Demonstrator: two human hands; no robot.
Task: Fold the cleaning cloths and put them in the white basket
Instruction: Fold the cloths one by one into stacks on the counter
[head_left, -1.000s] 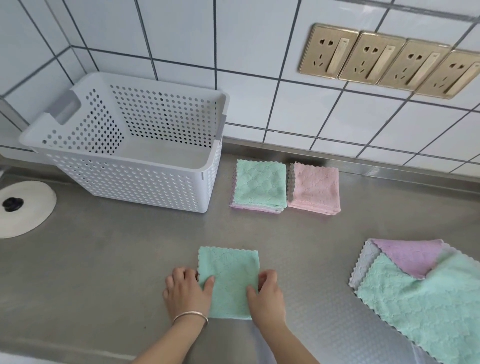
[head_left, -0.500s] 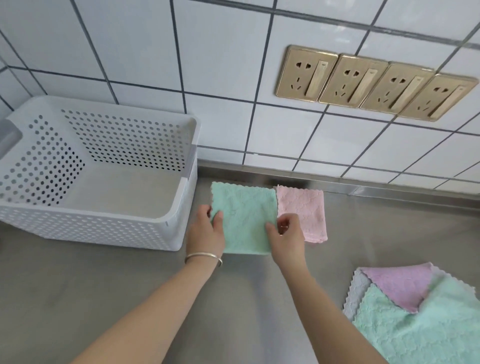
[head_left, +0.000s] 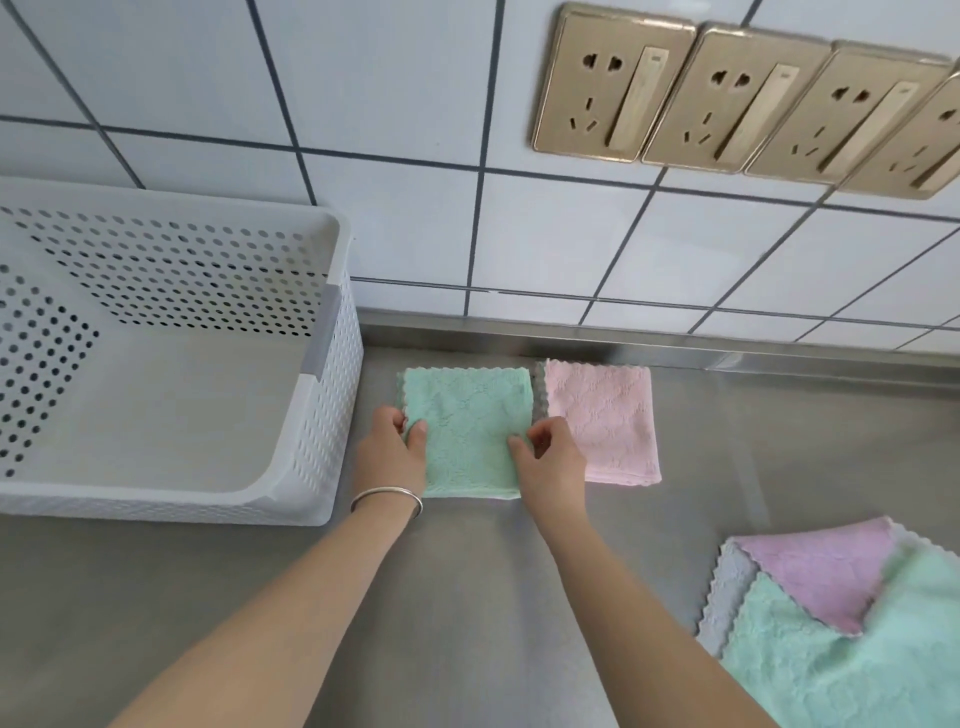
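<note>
- Mint-green folded cloth (head_left: 467, 426) lies flat on the steel bench (head_left: 467, 597), near the back wall, just right of the white basket (head_left: 327, 415).
- Left hand (head_left: 389, 447) holds the green cloth's left edge; thumb (head_left: 417, 435) lies on top of the fabric, the other fingers curl at or under the edge. Grip: pinching the cloth. A silver bangle (head_left: 387, 499) sits on that wrist.
- Right hand (head_left: 550, 457) holds the right edge of the same cloth; thumb tip on top, fingers curled at the border. Grip: pinching the cloth.
- A scalloped grey-green edge shows along the top left of the green cloth, and a pale strip along its near edge; something lies beneath it, but what it is cannot be told.
- Pink folded cloth (head_left: 602, 421) lies flat just right of the green one, their edges almost touching. The right hand's knuckles overlap its lower left corner.
- White basket is perforated, its right wall close to the left hand. Only a bare floor shows inside the visible part.
- Unfolded pile (head_left: 831, 623) at the lower right, well apart from the hands: a mint cloth on top, a lilac cloth (head_left: 815, 577) under it, a grey scalloped edge at the left.
- White tiled wall (head_left: 363, 78) with dark grout rises behind the bench; a row of gold socket plates (head_left: 737, 98) sits at the upper right.
</note>
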